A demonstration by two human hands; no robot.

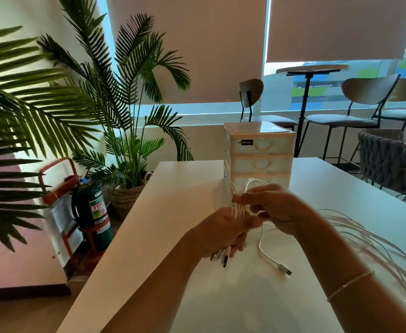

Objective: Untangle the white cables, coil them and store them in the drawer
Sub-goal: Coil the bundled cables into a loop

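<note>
My left hand [223,233] grips a coil of white cable [238,211] above the white table [173,212]; dark plug ends poke out below its fingers. My right hand [273,205] pinches a loop of the same cable just right of the coil. A loose end with a USB plug [284,269] trails down onto the table. More white cables [365,243] lie tangled on the table at the right. The cream drawer unit [259,152] stands behind my hands, with all three drawers closed.
A palm plant [125,116] in a woven basket and a fire extinguisher [93,212] stand on the floor left of the table. A woven grey chair [392,162] is at the right, with stools and a high table behind it.
</note>
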